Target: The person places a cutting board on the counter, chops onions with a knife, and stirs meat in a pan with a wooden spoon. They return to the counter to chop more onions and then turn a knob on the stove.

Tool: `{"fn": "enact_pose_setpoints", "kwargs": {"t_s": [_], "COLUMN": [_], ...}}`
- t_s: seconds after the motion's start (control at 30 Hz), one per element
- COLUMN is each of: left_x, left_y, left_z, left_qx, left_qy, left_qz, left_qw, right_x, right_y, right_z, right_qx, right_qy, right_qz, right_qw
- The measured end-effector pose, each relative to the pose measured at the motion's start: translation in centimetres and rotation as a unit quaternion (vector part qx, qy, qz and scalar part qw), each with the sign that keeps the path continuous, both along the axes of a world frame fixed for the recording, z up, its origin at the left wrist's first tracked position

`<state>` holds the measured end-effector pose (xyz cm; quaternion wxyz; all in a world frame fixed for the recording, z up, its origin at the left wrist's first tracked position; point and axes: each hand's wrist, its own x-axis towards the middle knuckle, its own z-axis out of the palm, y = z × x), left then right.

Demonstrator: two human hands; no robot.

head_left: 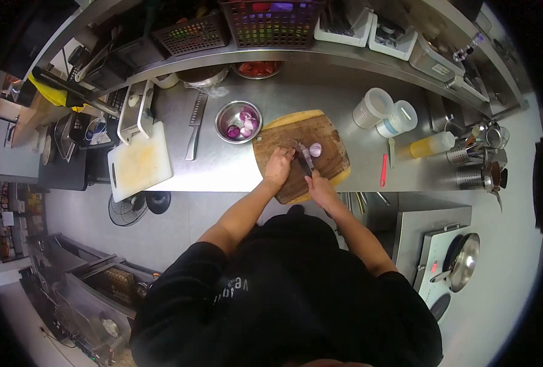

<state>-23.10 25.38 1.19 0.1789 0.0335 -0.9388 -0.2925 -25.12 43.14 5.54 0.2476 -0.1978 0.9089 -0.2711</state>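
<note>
On the wooden cutting board (pixel 329 131), my right hand (pixel 321 188) grips the handle of a kitchen knife (pixel 307 158), its blade pointing away from me. My left hand (pixel 279 165) rests on the board just left of the blade with its fingers bent together. Whatever lies under those fingertips is too small and covered to make out. Right of the blade sits a cut piece of red onion (pixel 315 150). Beyond the board's left side, a steel bowl (pixel 219 129) holds several peeled red onions (pixel 245 125).
A second knife (pixel 193 131) lies left of the bowl, near a white cutting board (pixel 140 162) overhanging the counter edge. To the right stand plastic tubs (pixel 372 109), a yellow squeeze bottle (pixel 430 145) and a red-handled tool (pixel 384 171). A pan (pixel 465 263) rests on a hob.
</note>
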Motion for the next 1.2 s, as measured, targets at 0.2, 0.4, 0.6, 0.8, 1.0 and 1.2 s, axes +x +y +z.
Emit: {"fn": "enact_pose_setpoints", "kwargs": {"t_s": [0.2, 0.4, 0.6, 0.8, 1.0, 1.2], "left_x": [-0.4, -0.1, -0.4, -0.6, -0.2, 0.4], "left_y": [-0.5, -0.4, -0.8, -0.8, -0.8, -1.5], "left_z": [-0.5, 1.3, 0.2, -0.3, -0.1, 0.2], "left_qx": [-0.005, 0.04, 0.05, 0.004, 0.0, 0.011], "left_qy": [-0.008, 0.05, 0.035, -0.007, -0.04, -0.006], "left_qz": [-0.018, 0.016, 0.009, 0.003, -0.023, -0.025], "left_qw": [1.0, 0.998, 0.998, 1.0, 0.999, 1.0], "right_x": [-0.5, -0.8, 0.7, 0.8, 0.6, -1.1], "right_y": [-0.7, -0.3, -0.4, -0.5, -1.4, -1.4], "right_z": [-4.9, -3.3, 1.4, 2.0, 1.5, -1.3], "right_qx": [-0.041, -0.048, -0.014, -0.012, -0.001, -0.006], "right_qy": [0.124, 0.086, -0.027, -0.081, -0.141, -0.044], "right_qz": [0.03, 0.009, -0.019, -0.018, -0.037, 0.013], "right_qw": [0.991, 0.995, 0.999, 0.997, 0.989, 0.999]}}
